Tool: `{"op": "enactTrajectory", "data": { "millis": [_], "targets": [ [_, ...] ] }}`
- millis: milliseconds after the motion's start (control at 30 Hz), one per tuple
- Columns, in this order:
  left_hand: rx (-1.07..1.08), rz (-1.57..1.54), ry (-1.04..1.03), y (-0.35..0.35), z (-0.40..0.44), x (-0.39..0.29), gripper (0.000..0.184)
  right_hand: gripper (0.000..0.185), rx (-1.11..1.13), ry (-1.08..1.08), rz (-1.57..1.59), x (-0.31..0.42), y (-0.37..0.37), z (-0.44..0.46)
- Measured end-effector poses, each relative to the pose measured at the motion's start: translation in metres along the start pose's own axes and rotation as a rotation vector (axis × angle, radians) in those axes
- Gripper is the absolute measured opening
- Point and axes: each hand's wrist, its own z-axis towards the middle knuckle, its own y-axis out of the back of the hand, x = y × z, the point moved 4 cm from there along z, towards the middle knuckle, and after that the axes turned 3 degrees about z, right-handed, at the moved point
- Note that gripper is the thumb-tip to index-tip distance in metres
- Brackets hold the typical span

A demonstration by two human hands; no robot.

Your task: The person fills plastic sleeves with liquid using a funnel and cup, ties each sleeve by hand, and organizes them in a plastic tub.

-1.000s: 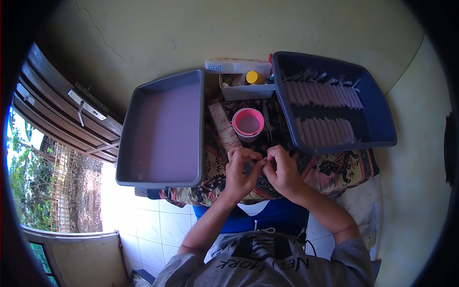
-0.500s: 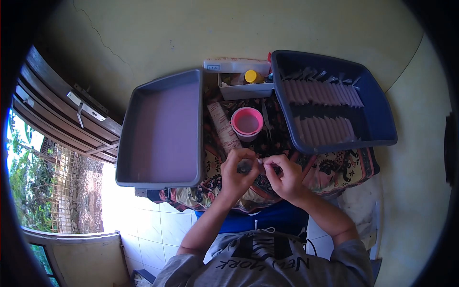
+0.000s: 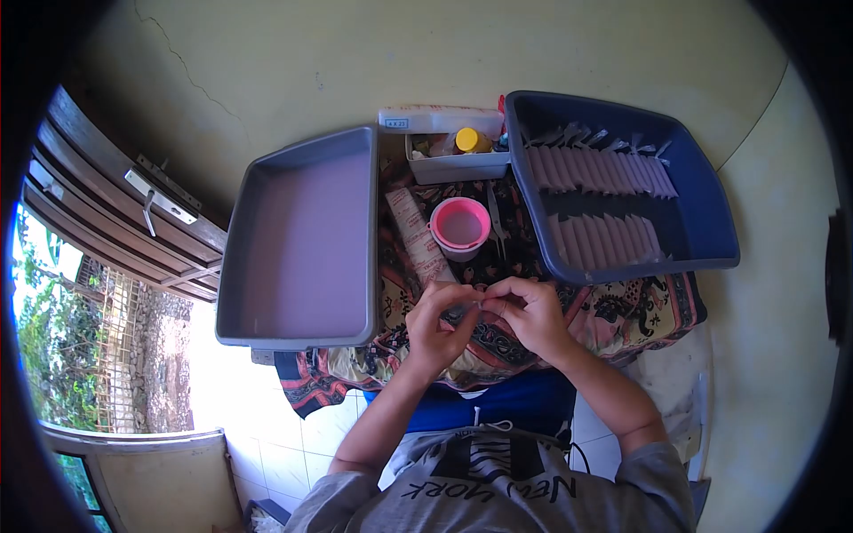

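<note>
The fingertips of the left hand (image 3: 432, 330) and right hand (image 3: 537, 327) have just drawn together, low centre in the frame, so both appear to share a hold. Thumbs and forefingers pinch a small, pale scrap (image 3: 480, 304), too blurred to identify, below the pink-rimmed cup (image 3: 460, 251). The label (image 3: 396, 123) at upper centre seems to read "4 X 23"; the shirt (image 3: 498, 489) says "NEW YORK"; the roll's (image 3: 418, 233) red print is illegible.

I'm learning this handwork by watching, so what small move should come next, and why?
Probably a gentle outward pull by the left hand and right hand: their fingertips meet at a small pale piece, too small to identify, above the multicoloured patterned cloth.
</note>
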Motion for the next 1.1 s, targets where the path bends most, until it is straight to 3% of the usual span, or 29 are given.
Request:
{"op": "enactTrajectory", "data": {
  "millis": [133,300,433,700,833,1100],
  "targets": [
    [0.014,0.124,-0.139,0.004,0.007,-0.012,0.039,0.006,0.002,-0.058,0.077,-0.001,0.000,0.000],
    [0.024,0.183,-0.342,0.006,0.012,-0.015,0.045,0.005,0.076,0.031,-0.037,-0.001,-0.004,0.000],
    [0.039,0.207,-0.365,0.004,0.014,-0.014,0.049,0.006,0.086,0.038,-0.079,-0.007,-0.002,0.000],
    [-0.045,0.402,-0.425,0.000,0.003,-0.010,0.053,0.006,-0.033,-0.162,0.255,-0.021,-0.007,-0.001],
    [-0.112,0.415,-0.394,-0.005,-0.003,-0.006,0.053,0.005,-0.054,-0.168,0.250,-0.027,-0.008,0.000],
    [0.125,-0.080,-0.091,-0.011,-0.007,0.011,0.039,0.005,-0.074,0.056,-0.109,0.003,0.001,0.001]
  ]
}}
